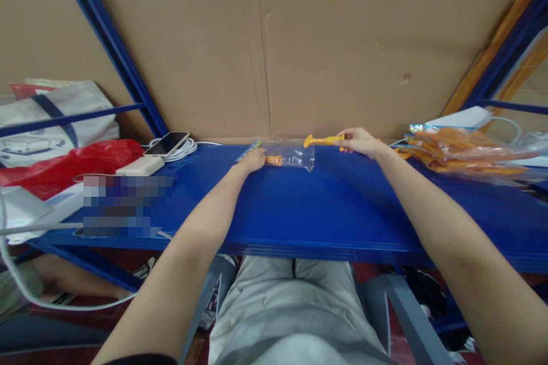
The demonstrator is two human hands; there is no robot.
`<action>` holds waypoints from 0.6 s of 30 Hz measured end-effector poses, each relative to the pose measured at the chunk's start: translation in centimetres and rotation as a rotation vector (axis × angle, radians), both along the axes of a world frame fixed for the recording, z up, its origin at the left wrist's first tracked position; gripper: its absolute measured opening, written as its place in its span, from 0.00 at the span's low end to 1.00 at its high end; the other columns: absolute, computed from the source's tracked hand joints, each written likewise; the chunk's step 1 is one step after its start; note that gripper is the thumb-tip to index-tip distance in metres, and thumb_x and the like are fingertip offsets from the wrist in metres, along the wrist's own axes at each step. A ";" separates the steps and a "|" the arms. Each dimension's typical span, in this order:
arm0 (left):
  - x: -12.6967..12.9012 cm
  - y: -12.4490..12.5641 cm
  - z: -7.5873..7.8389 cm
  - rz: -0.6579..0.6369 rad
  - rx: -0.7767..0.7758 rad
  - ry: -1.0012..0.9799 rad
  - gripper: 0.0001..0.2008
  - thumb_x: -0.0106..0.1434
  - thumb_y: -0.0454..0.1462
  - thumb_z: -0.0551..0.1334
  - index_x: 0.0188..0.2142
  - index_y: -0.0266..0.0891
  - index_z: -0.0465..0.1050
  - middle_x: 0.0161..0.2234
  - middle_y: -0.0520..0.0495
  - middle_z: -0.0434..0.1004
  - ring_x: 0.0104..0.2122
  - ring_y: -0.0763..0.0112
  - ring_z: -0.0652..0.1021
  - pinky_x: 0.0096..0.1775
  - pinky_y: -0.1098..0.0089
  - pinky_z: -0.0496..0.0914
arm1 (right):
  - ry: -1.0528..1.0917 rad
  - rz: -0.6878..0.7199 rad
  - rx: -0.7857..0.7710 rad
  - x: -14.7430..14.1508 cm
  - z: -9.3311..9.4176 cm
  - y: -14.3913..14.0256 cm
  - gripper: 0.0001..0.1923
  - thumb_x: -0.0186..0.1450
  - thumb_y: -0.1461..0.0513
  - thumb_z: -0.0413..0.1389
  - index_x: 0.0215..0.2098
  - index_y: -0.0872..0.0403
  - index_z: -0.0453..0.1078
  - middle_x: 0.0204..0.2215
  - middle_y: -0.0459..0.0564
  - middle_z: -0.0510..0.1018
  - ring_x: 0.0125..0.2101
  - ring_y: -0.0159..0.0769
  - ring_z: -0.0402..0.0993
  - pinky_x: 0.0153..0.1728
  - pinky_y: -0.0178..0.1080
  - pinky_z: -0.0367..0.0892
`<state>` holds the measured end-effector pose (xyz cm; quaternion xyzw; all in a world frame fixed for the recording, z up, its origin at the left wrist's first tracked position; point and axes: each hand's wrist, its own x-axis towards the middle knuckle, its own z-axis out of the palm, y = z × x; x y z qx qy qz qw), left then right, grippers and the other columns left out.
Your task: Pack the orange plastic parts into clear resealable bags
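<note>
My left hand (256, 158) is closed on a clear plastic bag (297, 157) with a colourful header card (249, 150), which lies on the blue tabletop. A short orange cylinder (274, 160) sticks out beside my left fingers; whether it lies inside the bag or on it I cannot tell. My right hand (358, 141) pinches a hammer-shaped orange plastic piece (323, 140) by one end. Its wider head points left, over the bag's right end. Behind my right hand, another bit of orange plastic shows on the table.
Bagged orange plastic pieces (462, 148) are heaped at the right. At the left are a phone (168, 144), a coiled white cable (185, 151), a white box (140, 166) and a red plastic bag (98, 154). Blue rack posts (115, 51) and a cardboard wall (299, 40) enclose the table (308, 205).
</note>
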<state>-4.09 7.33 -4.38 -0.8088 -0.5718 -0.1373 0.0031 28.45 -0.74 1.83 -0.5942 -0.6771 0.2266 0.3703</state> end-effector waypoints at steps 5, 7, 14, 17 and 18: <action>-0.1 0.1 -0.1 -0.001 0.007 -0.006 0.24 0.67 0.33 0.46 0.57 0.34 0.72 0.60 0.42 0.73 0.61 0.65 0.71 0.64 0.67 0.59 | -0.035 0.062 -0.044 -0.2 0.2 -0.4 0.07 0.59 0.64 0.66 0.35 0.57 0.75 0.21 0.44 0.73 0.21 0.26 0.65 0.22 0.29 0.61; -0.2 0.2 -0.1 -0.001 0.011 -0.003 0.24 0.67 0.33 0.46 0.57 0.35 0.72 0.60 0.42 0.73 0.61 0.65 0.71 0.64 0.67 0.59 | -0.107 0.051 -0.057 -0.2 0.2 -0.4 0.08 0.59 0.63 0.67 0.36 0.58 0.76 0.23 0.45 0.74 0.22 0.25 0.65 0.23 0.29 0.62; -0.2 0.1 -0.1 -0.011 0.010 -0.052 0.24 0.67 0.33 0.47 0.57 0.34 0.72 0.60 0.40 0.72 0.62 0.64 0.70 0.65 0.66 0.58 | -0.236 0.037 -0.069 -0.3 -0.5 0.1 0.12 0.60 0.60 0.65 0.39 0.59 0.78 0.27 0.48 0.77 0.25 0.28 0.67 0.26 0.31 0.64; 0.1 -0.1 0.0 -0.008 0.007 -0.047 0.24 0.67 0.33 0.47 0.57 0.35 0.72 0.61 0.42 0.72 0.62 0.64 0.70 0.65 0.65 0.58 | -0.225 0.070 -0.068 -1.0 -0.9 0.3 0.12 0.60 0.60 0.65 0.39 0.59 0.78 0.26 0.47 0.76 0.24 0.28 0.67 0.26 0.31 0.63; 0.3 -0.3 0.1 -0.010 0.002 -0.042 0.24 0.67 0.34 0.47 0.57 0.35 0.72 0.61 0.43 0.72 0.62 0.64 0.70 0.65 0.66 0.58 | -0.222 0.074 -0.064 -1.4 -1.1 0.4 0.11 0.60 0.60 0.65 0.39 0.60 0.78 0.24 0.46 0.76 0.23 0.27 0.66 0.26 0.31 0.62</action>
